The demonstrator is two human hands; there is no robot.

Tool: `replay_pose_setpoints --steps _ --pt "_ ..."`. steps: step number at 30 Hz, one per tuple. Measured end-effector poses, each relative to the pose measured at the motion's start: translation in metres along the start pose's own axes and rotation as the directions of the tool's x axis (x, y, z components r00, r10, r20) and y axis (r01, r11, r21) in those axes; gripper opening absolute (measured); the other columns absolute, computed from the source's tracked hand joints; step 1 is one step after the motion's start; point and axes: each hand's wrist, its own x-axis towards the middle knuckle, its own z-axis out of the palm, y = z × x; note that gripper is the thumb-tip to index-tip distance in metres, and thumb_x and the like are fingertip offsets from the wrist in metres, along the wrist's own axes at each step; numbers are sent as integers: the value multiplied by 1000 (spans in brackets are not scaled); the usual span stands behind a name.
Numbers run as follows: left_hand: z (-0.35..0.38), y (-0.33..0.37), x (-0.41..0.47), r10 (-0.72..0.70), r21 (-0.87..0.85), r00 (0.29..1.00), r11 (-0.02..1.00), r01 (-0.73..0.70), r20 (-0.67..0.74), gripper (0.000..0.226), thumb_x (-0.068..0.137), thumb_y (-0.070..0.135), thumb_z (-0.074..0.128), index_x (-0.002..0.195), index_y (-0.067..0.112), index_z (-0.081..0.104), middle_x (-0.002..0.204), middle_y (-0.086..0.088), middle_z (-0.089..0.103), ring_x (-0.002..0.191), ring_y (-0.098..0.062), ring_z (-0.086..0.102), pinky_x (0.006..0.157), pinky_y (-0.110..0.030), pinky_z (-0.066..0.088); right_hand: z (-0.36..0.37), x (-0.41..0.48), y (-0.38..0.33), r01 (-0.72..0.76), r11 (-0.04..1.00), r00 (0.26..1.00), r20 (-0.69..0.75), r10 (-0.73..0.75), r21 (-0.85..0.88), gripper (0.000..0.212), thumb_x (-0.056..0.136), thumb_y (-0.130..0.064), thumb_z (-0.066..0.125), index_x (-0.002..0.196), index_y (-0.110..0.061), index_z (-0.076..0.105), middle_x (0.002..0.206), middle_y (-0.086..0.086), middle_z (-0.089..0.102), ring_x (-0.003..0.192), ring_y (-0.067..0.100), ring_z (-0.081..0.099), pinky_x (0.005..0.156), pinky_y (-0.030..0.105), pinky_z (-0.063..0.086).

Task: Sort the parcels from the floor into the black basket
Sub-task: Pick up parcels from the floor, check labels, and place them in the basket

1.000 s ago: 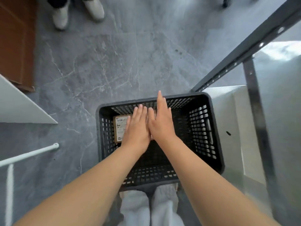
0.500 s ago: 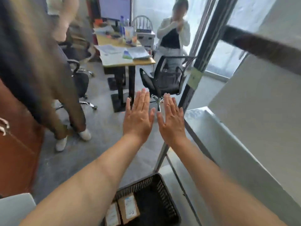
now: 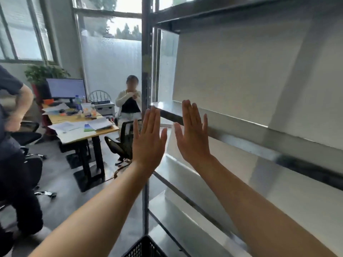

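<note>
My left hand (image 3: 148, 143) and right hand (image 3: 193, 140) are raised side by side, fingers straight, holding nothing. The black basket (image 3: 145, 247) lies well below them, only its corner showing, nearer the left arm. No parcel is visible.

Bright office, honestly. Big windows (image 3: 26, 34) ran along the back wall, with a frosted glass panel (image 3: 111, 67) beside them and daylight pouring in. The floor (image 3: 61, 182) was dark grey. A wooden desk (image 3: 83, 131) on black legs sat at left, covered in papers, with a monitor (image 3: 65, 88) at its far end and a potted plant (image 3: 42, 73) behind that. A black office chair (image 3: 118, 145) stood just beside the desk. Metal shelving (image 3: 241, 130) with white panels filled the right.
</note>
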Motion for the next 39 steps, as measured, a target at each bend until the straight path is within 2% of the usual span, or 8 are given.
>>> replay_pose_setpoints --steps 4,8,16,21,26,33,37,39 --pt "-31 89 -30 127 -149 992 981 -124 14 63 103 45 2 158 14 2 166 -1 -5 152 -15 -6 123 -49 5 -83 -51 51 -68 996 997 18 69 -52 62 103 -47 19 158 -23 4 166 -5 -1 152 11 -4 123 49 -2" --pt "-60 181 -51 261 -261 965 933 -247 22 70 98 50 -13 158 15 -2 165 0 -9 152 -15 -7 123 -49 2 -162 -99 103 -196 973 980 -43 192 -125 61 105 -37 29 158 -23 2 165 -9 -3 151 6 -7 123 46 -4" --pt "-97 361 -143 532 -561 847 699 -445 -8 65 101 49 -3 157 16 -4 165 1 -13 151 -11 -12 124 -46 1 -298 -228 183 -502 821 864 -195 464 -272 62 105 -38 25 158 -20 -1 166 -4 -4 152 11 -7 123 45 -1" --pt "-113 455 -172 690 -581 712 529 -619 -130 62 105 45 8 158 15 0 165 -1 -6 152 -16 -7 123 -48 9 -378 -307 226 -695 596 719 -362 593 -402 63 106 -37 29 158 -19 0 166 -4 -4 152 11 -7 122 41 -8" --pt "-130 541 -200 774 -660 588 318 -681 -235 62 105 44 8 158 14 -2 166 -1 -6 152 -16 -6 123 -49 7 -464 -367 251 -807 319 567 -503 652 -497 61 106 -35 27 158 -17 2 166 -3 0 152 13 -3 122 44 -7" --pt "-146 625 -256 850 -712 360 -25 -702 -385 62 105 42 8 158 12 3 166 -2 2 152 -15 1 123 -48 6 -553 -452 231 -859 -58 344 -657 671 -509 56 106 -36 13 158 -20 2 166 -5 0 152 11 -6 123 45 -7" --pt "-172 656 -300 846 -760 301 -172 -627 -440 60 105 41 12 158 12 6 166 -3 3 152 -16 0 123 -48 6 -581 -506 197 -871 -283 145 -761 633 -402 58 106 -40 16 158 -18 2 166 -4 0 152 12 -6 122 43 -8" --pt "-187 667 -326 838 -761 253 -259 -594 -483 59 106 39 18 157 12 9 166 -3 4 152 -17 1 123 -49 5 -592 -529 182 -848 -369 80 -781 620 -380 59 106 -40 17 158 -18 2 166 -4 1 152 12 -6 122 44 -7"
